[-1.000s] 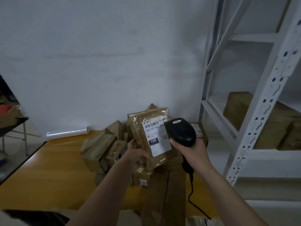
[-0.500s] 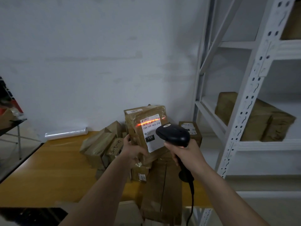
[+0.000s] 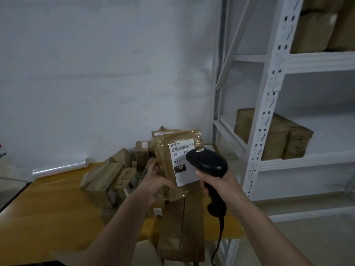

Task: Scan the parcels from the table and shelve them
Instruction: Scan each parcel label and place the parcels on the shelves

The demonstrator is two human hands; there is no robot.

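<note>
My left hand (image 3: 156, 184) grips a flat brown parcel (image 3: 172, 150) by its lower left edge and holds it upright above the table. Its white label reads 15H and faces me. My right hand (image 3: 221, 186) grips the handle of a black barcode scanner (image 3: 208, 162), whose head covers the label's right side. A heap of brown parcels (image 3: 107, 177) lies on the yellow table (image 3: 48, 217) behind and left of my hands. The white metal shelf (image 3: 307, 160) stands to the right.
A long brown parcel (image 3: 182, 227) lies over the table's front edge below my hands. Brown parcels (image 3: 278, 139) sit on the middle shelf board, others (image 3: 322, 25) on the board above. A roll of clear film (image 3: 59, 167) lies at the table's back left. The scanner cable (image 3: 219, 244) hangs down.
The red scan line seen on the label half a second ago is gone. The parcel and scanner sit slightly more to the right in view, and the upper shelf has come into sight.
</note>
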